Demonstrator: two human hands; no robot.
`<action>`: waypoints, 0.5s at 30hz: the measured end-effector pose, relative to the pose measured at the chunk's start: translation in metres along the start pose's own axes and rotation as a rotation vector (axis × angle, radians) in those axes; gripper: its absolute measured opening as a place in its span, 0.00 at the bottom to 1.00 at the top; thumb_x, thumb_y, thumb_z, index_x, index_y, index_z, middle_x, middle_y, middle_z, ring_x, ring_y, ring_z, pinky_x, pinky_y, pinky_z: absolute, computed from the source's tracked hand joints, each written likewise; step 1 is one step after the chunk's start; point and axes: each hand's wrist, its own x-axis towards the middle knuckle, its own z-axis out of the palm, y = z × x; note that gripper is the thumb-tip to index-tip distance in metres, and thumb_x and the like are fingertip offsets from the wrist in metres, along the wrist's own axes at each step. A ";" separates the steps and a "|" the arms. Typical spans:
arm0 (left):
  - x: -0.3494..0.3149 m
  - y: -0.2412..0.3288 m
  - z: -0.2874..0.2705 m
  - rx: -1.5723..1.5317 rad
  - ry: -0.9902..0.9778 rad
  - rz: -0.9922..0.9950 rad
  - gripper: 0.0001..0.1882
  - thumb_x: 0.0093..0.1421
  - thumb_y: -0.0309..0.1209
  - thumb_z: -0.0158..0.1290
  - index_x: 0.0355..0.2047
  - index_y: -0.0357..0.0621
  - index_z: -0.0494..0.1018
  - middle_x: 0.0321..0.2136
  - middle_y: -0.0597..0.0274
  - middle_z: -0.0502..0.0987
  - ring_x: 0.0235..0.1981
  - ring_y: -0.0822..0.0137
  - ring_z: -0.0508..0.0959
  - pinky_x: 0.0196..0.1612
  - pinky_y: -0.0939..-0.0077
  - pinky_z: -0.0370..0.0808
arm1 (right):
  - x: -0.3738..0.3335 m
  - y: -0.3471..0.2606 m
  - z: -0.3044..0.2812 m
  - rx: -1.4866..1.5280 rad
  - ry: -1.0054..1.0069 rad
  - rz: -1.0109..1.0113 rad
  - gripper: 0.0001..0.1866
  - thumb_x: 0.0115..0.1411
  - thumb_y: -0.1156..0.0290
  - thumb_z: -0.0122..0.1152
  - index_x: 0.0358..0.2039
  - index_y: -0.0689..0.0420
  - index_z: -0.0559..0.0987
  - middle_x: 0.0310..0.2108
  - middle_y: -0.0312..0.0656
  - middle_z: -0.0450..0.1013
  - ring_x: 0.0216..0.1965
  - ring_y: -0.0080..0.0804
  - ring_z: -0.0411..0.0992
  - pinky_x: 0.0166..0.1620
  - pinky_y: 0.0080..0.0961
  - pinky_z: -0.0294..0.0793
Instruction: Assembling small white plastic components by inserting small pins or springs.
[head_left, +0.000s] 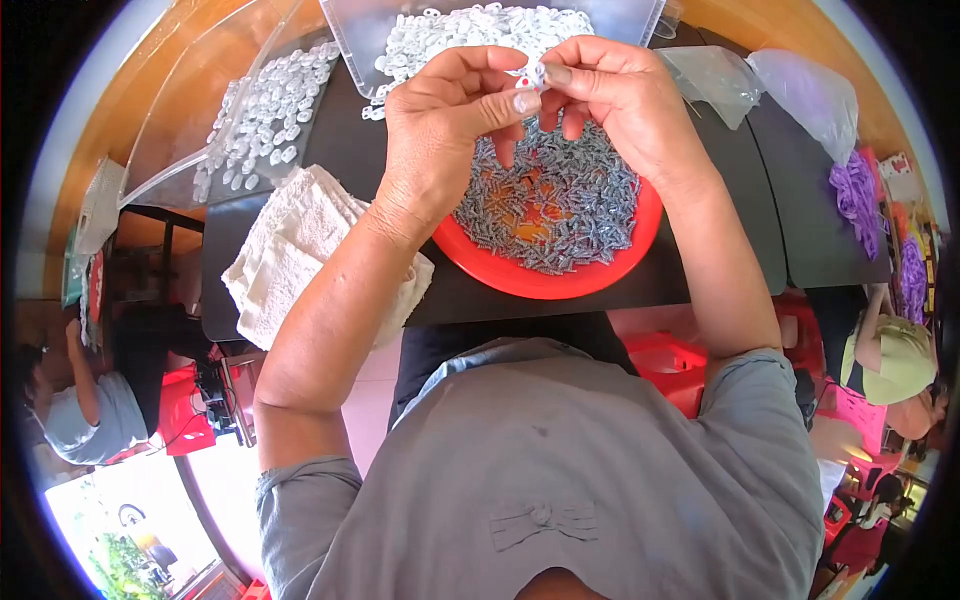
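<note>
Over the far rim of a red basin (545,285), my two hands meet with their fingertips together. A small white plastic part (523,84) with a red spot is pinched between the thumb and fingers of my left hand (445,125). My right hand (630,105) closes thumb and finger on the same spot, against the part's right side; fingers partly cover it. Many small grey, pin-like pieces (560,225) fill the basin below. Just beyond my fingertips, a clear plastic bin (358,50) holds a heap of similar white parts (440,40).
Left of the bin, a clear tray (165,178) holds more loose white parts (265,120). A folded cream towel (295,235) lies by my left forearm on the dark table (730,230). Clear plastic bags (805,95) and purple strips (857,200) are at right. Other people sit at both sides.
</note>
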 end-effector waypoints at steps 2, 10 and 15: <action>-0.001 0.001 -0.001 0.021 -0.036 0.053 0.15 0.56 0.20 0.61 0.43 0.30 0.74 0.30 0.55 0.80 0.22 0.72 0.77 0.21 0.82 0.73 | -0.001 -0.002 0.002 -0.041 -0.062 0.003 0.12 0.65 0.65 0.56 0.38 0.63 0.78 0.29 0.36 0.76 0.30 0.22 0.75 0.29 0.17 0.70; -0.004 0.004 0.004 0.059 -0.030 0.117 0.11 0.56 0.19 0.60 0.40 0.30 0.76 0.29 0.57 0.80 0.23 0.74 0.77 0.22 0.84 0.73 | -0.005 -0.007 0.002 0.017 -0.132 0.072 0.13 0.66 0.64 0.55 0.35 0.62 0.78 0.27 0.35 0.75 0.26 0.21 0.74 0.28 0.14 0.68; -0.004 0.006 0.002 0.087 -0.035 0.117 0.11 0.55 0.18 0.60 0.39 0.31 0.76 0.28 0.58 0.80 0.23 0.75 0.76 0.21 0.84 0.73 | -0.006 -0.008 0.006 0.004 -0.080 0.034 0.11 0.61 0.64 0.59 0.31 0.59 0.79 0.22 0.34 0.74 0.23 0.20 0.73 0.25 0.15 0.68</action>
